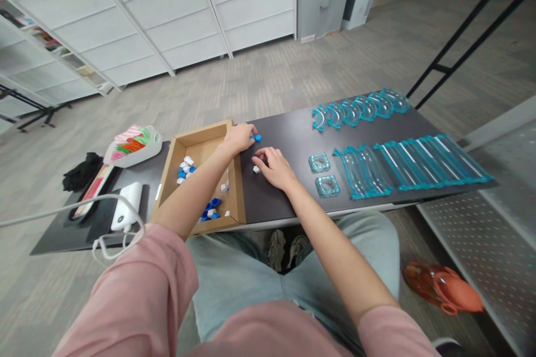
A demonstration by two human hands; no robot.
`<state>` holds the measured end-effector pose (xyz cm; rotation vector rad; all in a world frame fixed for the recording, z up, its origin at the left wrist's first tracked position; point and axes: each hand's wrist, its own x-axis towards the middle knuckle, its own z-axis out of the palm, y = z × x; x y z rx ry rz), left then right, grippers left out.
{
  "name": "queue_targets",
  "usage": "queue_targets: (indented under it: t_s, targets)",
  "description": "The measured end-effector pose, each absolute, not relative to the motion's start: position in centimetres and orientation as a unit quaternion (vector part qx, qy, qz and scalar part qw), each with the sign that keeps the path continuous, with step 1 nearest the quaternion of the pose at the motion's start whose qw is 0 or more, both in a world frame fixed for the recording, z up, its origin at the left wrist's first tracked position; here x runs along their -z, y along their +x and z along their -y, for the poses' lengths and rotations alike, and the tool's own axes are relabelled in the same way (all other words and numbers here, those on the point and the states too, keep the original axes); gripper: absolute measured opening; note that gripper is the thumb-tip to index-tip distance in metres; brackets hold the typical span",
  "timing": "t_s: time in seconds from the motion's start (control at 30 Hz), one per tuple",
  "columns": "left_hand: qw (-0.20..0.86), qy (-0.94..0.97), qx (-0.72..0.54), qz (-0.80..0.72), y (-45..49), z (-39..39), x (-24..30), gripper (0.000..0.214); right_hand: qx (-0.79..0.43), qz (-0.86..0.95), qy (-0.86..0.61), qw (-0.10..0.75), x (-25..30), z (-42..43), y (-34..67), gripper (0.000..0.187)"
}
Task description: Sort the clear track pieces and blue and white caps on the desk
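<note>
My left hand [240,137] reaches over the right wall of a cardboard tray [238,192]. Its fingers are bent together at a small blue piece [252,137], and a second blue piece [258,138] lies just beyond the fingertips on the dark table [268,201]. To the right, my right hand [276,168] hovers low over the table, palm down, with thumb and fingers apart. A small white piece [256,169] is just below its thumb. Inside the tray are loose white pieces [188,160] and blue pieces [215,202]; my left forearm covers part of them.
Two clear square parts [319,163] and rows of clear teal-edged straight tubes [427,162] and curved tubes [360,109] lie at right. At left are a white basket [142,155] of coloured strips, a white power bank [127,205] and its cable [75,211]. An orange container [444,287] stands below.
</note>
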<state>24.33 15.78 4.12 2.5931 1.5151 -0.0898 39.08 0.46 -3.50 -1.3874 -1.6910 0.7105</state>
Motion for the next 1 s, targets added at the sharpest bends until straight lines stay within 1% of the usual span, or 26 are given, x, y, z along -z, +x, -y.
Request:
queue_targets:
  t_s: [0.1, 0.37, 0.57, 0.73, 0.9, 1.0]
  targets:
    - [0.052, 0.864, 0.035, -0.500, 24.0, -15.6, -4.1, 0.037, -0.277, 0.675, -0.550, 0.406, 3.5, -0.5, 39.1, 0.028]
    - [-0.028, 0.864, 0.071, -0.498, 23.6, -13.9, -4.8, 0.024, -0.275, 0.677, -0.553, 0.401, 3.2, -0.3, 39.2, 0.024]
    - [-0.070, 0.869, 0.066, -0.486, 23.0, -13.3, -5.4, 0.019, -0.271, 0.677, -0.562, 0.390, 3.2, -0.4, 39.2, 0.025]
    - [-0.034, 0.864, 0.068, -0.497, 23.3, -13.1, -5.3, 0.022, -0.280, 0.675, -0.562, 0.388, 3.1, -0.3, 39.2, 0.025]
    - [0.018, 0.859, 0.032, -0.510, 24.3, -13.6, -4.4, 0.043, -0.290, 0.673, -0.556, 0.392, 3.0, -0.2, 39.3, 0.028]
    - [0.036, 0.860, 0.014, -0.509, 24.8, -14.1, -3.8, 0.039, -0.293, 0.675, -0.556, 0.386, 3.0, -0.2, 39.3, 0.032]
